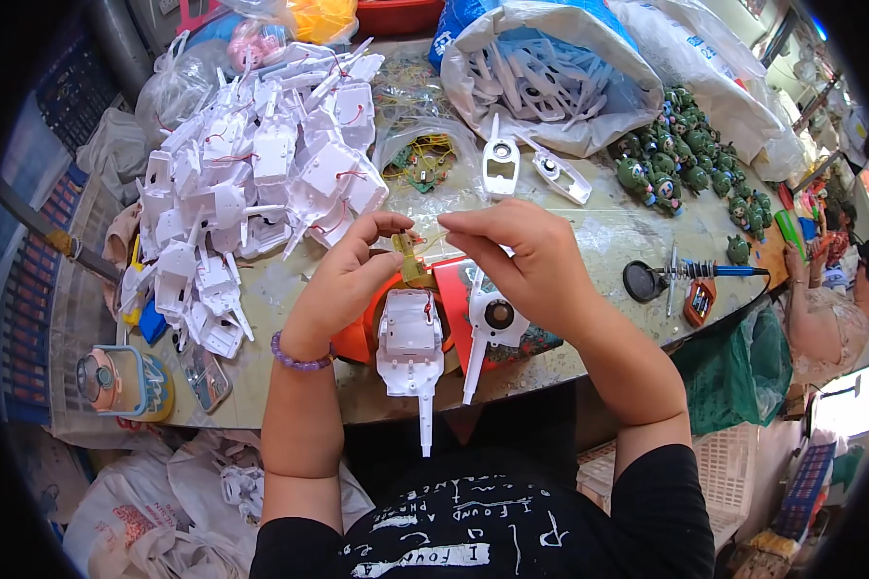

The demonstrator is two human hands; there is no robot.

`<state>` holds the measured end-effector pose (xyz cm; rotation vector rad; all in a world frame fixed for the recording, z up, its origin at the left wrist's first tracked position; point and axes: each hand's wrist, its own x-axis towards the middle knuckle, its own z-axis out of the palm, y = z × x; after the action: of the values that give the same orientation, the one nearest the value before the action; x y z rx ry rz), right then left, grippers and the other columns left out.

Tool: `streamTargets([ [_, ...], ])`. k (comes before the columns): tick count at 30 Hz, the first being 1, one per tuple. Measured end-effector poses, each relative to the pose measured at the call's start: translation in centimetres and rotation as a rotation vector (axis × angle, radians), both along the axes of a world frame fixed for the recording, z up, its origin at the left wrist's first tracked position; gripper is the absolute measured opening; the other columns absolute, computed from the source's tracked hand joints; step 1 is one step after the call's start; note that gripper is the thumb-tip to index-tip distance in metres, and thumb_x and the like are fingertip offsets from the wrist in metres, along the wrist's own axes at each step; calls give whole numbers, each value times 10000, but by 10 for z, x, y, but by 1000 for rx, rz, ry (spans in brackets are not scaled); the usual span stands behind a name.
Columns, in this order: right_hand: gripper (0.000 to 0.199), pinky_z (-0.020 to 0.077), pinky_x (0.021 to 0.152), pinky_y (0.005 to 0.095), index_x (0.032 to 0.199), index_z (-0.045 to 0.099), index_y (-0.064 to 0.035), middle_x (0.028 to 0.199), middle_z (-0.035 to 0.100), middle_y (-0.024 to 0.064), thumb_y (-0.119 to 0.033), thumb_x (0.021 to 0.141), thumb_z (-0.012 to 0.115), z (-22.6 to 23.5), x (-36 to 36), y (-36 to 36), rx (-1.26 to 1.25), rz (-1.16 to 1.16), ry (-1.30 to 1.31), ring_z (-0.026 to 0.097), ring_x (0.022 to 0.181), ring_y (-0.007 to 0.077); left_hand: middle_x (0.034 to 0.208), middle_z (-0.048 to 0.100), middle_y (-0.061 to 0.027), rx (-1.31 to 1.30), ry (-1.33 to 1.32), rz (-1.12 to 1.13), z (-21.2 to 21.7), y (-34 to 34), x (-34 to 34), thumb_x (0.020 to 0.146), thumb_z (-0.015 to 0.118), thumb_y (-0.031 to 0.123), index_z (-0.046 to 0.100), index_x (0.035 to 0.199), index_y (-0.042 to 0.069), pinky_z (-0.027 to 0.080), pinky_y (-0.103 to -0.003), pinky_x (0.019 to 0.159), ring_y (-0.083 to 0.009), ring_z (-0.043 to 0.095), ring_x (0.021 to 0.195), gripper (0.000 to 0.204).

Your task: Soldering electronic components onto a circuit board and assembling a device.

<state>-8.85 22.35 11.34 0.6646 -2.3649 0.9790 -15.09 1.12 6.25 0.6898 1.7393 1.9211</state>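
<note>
My left hand [343, 275] is closed, thumb and fingers pinching a small yellow-green piece [410, 262] that looks like a circuit board with thin wires. Beside it, my right hand [517, 246] is closed in a pinch on a thin wire, partly hidden by the fingertips. Just below the hands a white plastic housing [411, 338] lies with its narrow stem toward me and a short red wire inside. To its right is another white housing part [490, 328] with a round black speaker. Orange-red material [369, 323] and a red box [454, 294] show underneath them.
White housings with red wires [261, 164] heap up on the left. Wired green boards [423, 162] lie in a bag at the back, near a sack of white frames [541, 82]. Dark green figures [681, 154], a soldering iron [734, 271] and another person's arm [799, 309] are right.
</note>
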Motion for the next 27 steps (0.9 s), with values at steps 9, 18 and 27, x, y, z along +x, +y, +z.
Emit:
streamTargets([
  [9,170,477,669,309,969,719,-63,829,690,96,-26,807,686,-1,-4,1,-53,51,-95,639,743,217,1267,556,-84,-219,415,213,4,-1,3,836,579,33,544,1246,24,396,-355,1007,-220,531,1157,411],
  [18,172,494,688,304,965,720,-64,845,699,87,-26,799,691,-8,-11,-5,-28,200,-74,655,760,213,1083,694,-71,-118,555,125,13,2,12,851,643,94,694,1073,86,270,-483,1084,-203,619,1069,227],
  [27,164,497,661,301,988,692,-33,830,683,104,-44,825,682,1,3,-7,-199,45,-157,648,737,217,840,708,-56,-184,598,305,20,8,21,805,711,105,733,909,58,441,-331,812,-162,626,795,117],
])
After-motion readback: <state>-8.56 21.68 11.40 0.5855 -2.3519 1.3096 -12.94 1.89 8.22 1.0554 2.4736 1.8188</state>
